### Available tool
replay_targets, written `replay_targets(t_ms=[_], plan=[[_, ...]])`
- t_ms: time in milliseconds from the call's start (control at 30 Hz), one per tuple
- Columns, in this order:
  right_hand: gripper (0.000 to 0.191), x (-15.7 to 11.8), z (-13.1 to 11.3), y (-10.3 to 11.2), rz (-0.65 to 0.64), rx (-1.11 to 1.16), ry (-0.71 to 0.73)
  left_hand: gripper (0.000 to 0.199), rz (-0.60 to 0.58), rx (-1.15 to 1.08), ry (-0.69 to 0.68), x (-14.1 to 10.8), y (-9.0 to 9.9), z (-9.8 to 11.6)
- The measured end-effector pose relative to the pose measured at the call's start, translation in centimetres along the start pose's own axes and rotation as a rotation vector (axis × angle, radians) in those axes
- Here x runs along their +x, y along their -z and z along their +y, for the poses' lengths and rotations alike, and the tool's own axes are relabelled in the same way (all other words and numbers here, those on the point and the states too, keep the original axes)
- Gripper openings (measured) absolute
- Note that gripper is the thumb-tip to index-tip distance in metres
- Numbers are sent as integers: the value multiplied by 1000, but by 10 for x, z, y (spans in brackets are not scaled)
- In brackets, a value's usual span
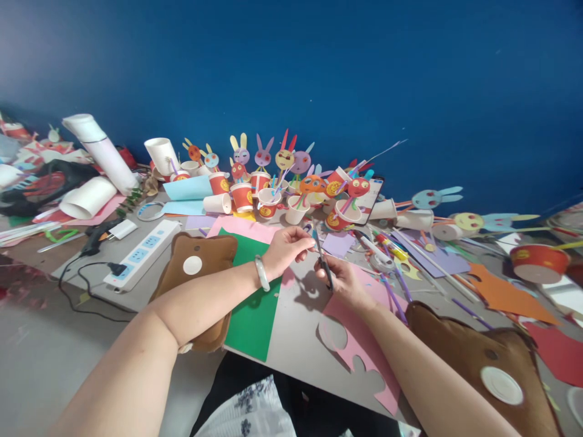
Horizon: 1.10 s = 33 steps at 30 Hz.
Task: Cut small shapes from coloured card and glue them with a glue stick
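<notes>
In the middle of the head view, my right hand (341, 282) grips dark-handled scissors (326, 267), their blades pointing up and away from me. Close to the blades, my left hand (289, 250), with a pale bangle (262, 273) on the wrist, is closed in a pinch. Whatever sits between its fingertips is too small to make out. Below the hands lie a green sheet (252, 309) and pink paper (364, 346) with round pieces cut out. Behind them stand red-and-white paper cups (242, 197) with paper rabbit heads (285, 159) on stems.
A white power strip (144, 254) with cords lies left, beside a brown cushion-like pad (195, 243). Another brown pad (478, 358) is at right. A phone (374, 197) leans behind the cups. Orange paper (510, 294), tape and pens crowd the right. A blue wall (291, 67) closes the back.
</notes>
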State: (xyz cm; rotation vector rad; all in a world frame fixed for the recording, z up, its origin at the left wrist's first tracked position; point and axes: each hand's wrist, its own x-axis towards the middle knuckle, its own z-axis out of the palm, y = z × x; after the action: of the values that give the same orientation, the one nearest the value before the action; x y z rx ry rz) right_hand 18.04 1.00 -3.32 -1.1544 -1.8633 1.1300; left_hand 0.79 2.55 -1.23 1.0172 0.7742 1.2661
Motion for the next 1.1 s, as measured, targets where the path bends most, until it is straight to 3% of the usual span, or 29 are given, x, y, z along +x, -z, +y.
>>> replay_targets(t_ms=[200,367,533,767,967,1100], plan=[[55,1,-1,-1,23,7,0,25,5,7,10,0,0,1],[51,0,3,-1,122,11,21,26,15,-1,8,1,1,0],[49,0,9,0,173,80,-5,25,34,15,96,1,1,-1],[34,4,17,-3,202,324,-106,9,-43,85,275,-2,-2,-2],[28,6,22,-4,237,449,-111,13,-85,100,291,-5,-4,-8],[28,6,20,-3,188,480,-102,17,-120,110,260,-6,-4,-10]])
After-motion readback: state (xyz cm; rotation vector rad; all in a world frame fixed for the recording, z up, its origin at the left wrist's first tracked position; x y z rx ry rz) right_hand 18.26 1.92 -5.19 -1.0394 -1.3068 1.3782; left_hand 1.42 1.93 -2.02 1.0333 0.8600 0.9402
